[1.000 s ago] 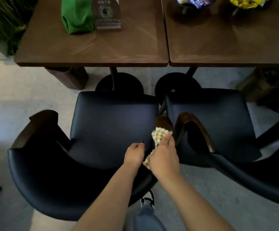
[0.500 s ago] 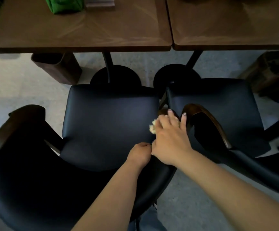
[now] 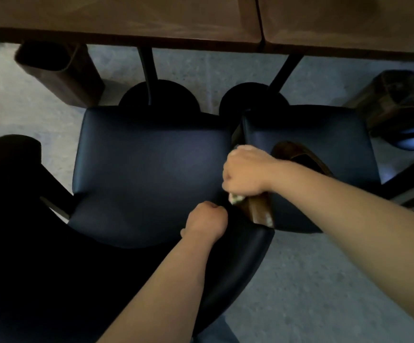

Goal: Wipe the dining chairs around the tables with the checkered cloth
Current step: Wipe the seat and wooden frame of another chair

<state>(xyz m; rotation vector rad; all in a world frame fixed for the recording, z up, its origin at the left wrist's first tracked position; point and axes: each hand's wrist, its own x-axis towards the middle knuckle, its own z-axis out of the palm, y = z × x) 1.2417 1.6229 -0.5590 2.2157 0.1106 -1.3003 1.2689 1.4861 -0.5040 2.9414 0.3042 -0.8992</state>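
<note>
A dark blue dining chair (image 3: 146,174) with wooden armrests stands right below me, its seat facing the tables. My right hand (image 3: 244,170) is wrapped around the chair's right wooden armrest (image 3: 259,211), gripping the checkered cloth (image 3: 235,198) against it; only a pale corner of the cloth shows under the hand. My left hand (image 3: 206,222) is curled where the armrest meets the backrest, and what it holds is hidden. A second dark blue chair (image 3: 312,134) stands close on the right.
Two brown wooden tables (image 3: 126,18) stand edge to edge at the top, each on a black post with a round black base (image 3: 158,95). A brown bin (image 3: 59,70) stands on the floor at the left, another (image 3: 394,95) at the right. Grey floor lies at the lower right.
My right hand has gone from lying spread over the cloth at the armrest's front to gripping around the armrest with the cloth underneath. My head has moved closer and lower; the table tops have slid out of view.
</note>
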